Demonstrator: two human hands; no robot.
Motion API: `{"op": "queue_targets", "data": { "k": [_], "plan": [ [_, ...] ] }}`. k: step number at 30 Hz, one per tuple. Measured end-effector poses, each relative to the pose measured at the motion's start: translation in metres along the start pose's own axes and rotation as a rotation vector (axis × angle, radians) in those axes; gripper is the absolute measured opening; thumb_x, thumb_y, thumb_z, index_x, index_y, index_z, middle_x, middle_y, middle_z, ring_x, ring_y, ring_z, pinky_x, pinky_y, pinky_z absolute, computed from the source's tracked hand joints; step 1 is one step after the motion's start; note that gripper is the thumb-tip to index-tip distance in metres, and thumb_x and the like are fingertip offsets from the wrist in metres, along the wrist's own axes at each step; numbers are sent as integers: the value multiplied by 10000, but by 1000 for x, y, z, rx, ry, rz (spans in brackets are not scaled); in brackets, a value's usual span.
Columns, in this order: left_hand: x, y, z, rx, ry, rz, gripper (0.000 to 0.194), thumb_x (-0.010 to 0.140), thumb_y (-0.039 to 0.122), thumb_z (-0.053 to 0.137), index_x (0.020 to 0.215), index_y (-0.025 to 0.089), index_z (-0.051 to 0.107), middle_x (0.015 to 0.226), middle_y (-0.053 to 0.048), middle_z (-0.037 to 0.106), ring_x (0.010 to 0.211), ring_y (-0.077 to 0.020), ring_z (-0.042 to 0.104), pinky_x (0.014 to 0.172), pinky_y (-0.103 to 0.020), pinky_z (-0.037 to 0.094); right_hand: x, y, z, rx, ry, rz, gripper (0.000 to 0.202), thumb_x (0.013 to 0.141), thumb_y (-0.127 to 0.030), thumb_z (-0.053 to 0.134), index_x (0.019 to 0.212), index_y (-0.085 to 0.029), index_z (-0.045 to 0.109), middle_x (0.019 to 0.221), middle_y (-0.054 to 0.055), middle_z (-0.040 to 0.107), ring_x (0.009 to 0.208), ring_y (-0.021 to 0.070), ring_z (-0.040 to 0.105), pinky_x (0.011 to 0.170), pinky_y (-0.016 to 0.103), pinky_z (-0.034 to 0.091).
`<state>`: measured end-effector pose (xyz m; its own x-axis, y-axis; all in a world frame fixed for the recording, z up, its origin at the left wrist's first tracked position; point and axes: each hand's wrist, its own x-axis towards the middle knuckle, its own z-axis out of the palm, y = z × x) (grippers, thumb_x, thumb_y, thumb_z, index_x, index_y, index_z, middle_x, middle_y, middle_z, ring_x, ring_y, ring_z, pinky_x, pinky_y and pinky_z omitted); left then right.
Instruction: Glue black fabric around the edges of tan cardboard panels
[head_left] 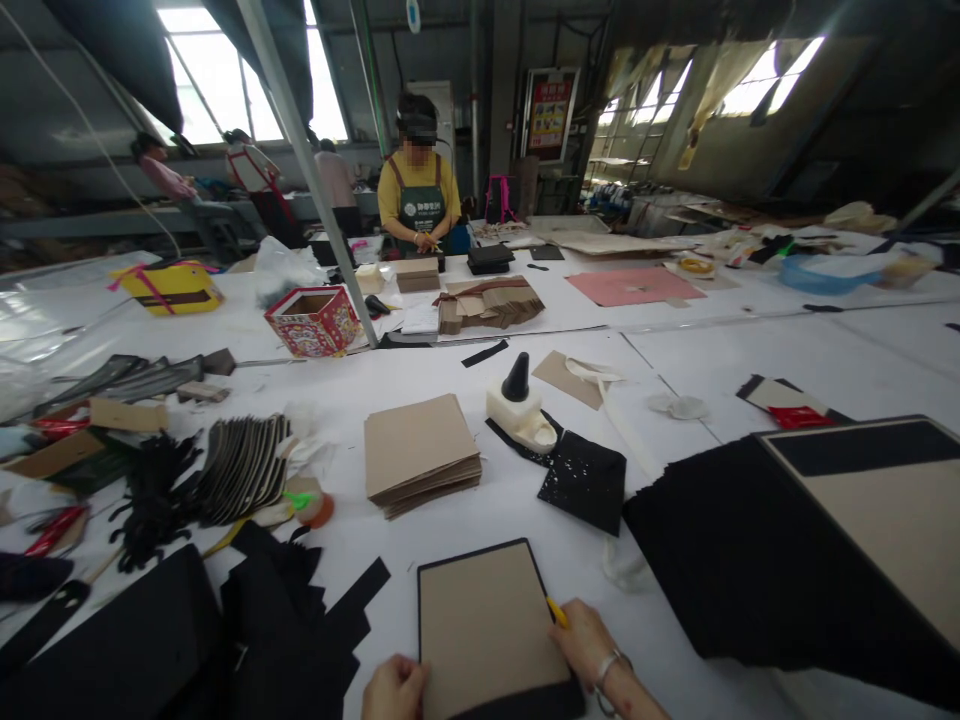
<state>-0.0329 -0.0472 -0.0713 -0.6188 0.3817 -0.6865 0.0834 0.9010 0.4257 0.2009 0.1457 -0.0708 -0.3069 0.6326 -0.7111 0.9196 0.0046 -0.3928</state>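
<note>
A tan cardboard panel [487, 620] with narrow black edging lies on the white table in front of me, a wider black strip along its near side. My left hand [394, 690] is closed at the panel's lower left edge, thumb and fingers pressed together there. Against the right edge, my right hand [585, 640] grips a small yellow tool [556, 612]; its exact kind is mostly covered by the fingers. Beyond the panel stands a stack of bare tan boards [420, 445]. A cream glue bottle with a black cone cap [517, 405] rests beside a white-speckled black piece [585, 480].
Black sheet pieces [285, 630] lie at left, near a row of curved dark strips [244, 465]. To the right sits a pile of black material [735, 550] with tan boards. Across the table, a person in a green apron [420, 205] stands behind a slanted metal pole [315, 180].
</note>
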Motion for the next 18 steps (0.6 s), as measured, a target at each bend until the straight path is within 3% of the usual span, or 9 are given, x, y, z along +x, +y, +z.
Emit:
{"op": "queue_targets", "data": {
  "k": [8,18],
  "plan": [
    [7,-3,11,-75,45,-75,312,876,134,443,582,238,434,465,18,544,539,-197,673,418,-233,459,6,1,-3,-59,-59,-16,230,936,-146,467,1004,-55,667,1083,206,693,1034,281,648,852,322,444],
    [4,0,9,-80,46,-88,274,844,145,494,585,231,476,483,16,572,548,-204,676,461,-251,489,7,0,-4,-45,-66,-15,193,931,-128,458,954,-62,638,1017,209,707,979,281,668,798,318,460]
  ]
}}
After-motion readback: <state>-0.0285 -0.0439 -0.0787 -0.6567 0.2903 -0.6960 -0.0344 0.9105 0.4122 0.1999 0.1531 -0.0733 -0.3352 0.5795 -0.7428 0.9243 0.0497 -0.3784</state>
